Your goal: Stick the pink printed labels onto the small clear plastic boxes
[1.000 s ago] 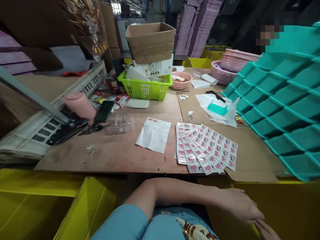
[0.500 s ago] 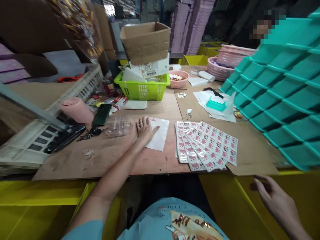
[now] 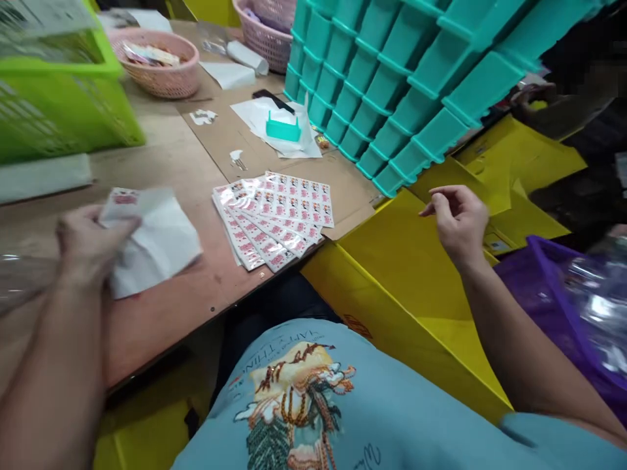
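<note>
My left hand grips a mostly bare white sticker sheet at its left side, thumb on top. One pink printed sticker is left at its upper corner. The sheet is bent and appears slightly raised at the table's front edge. To its right lies a fanned stack of sticker sheets with rows of pink and dark prints. My right hand hangs over the yellow box, fingers curled and thumb against the index finger. Whether anything small sits in that pinch is hidden.
Tall stacks of teal trays stand at the right of the table. One small teal tray rests on white paper. A green basket and a pink basket stand left. A purple crate with clear plastic items is far right.
My view has swung right. My left hand, flat on the white sheet before, now grips it and has bent it. My right hand stays curled and has come up over the yellow box.
</note>
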`<action>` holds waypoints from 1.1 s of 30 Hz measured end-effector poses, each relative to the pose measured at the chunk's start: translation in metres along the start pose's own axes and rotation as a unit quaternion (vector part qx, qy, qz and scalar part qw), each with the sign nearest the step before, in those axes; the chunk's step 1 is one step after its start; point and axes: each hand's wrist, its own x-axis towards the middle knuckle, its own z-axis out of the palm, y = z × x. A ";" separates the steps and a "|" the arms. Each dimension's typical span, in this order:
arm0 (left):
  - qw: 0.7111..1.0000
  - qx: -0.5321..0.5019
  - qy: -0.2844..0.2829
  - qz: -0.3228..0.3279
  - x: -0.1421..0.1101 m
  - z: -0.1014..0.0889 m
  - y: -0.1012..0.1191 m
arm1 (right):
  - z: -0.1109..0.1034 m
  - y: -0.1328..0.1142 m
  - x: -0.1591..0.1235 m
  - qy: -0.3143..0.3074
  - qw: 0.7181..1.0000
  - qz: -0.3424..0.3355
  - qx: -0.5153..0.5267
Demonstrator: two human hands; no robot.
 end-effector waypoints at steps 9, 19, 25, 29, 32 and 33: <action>0.899 -0.248 -0.349 0.090 -0.121 -0.009 0.100 | 0.124 -0.187 -0.018 -0.290 0.881 -0.335 0.164; 0.867 -0.404 -0.285 -0.067 -0.125 -0.011 0.047 | 0.188 -0.196 -0.032 -0.469 0.834 -0.201 0.210; 0.881 -0.397 -0.254 -0.041 -0.120 0.002 0.052 | 0.209 -0.204 -0.036 -0.402 0.850 -0.274 0.203; 0.902 -0.365 -0.229 -0.007 -0.120 0.008 0.057 | 0.220 -0.204 -0.046 -0.242 0.861 -0.404 0.193; 0.922 -0.319 -0.210 0.068 -0.121 0.008 0.060 | 0.226 -0.203 -0.055 -0.249 0.845 -0.419 0.221; 0.928 -0.302 -0.201 0.092 -0.121 0.007 0.061 | 0.228 -0.203 -0.057 -0.250 0.844 -0.416 0.227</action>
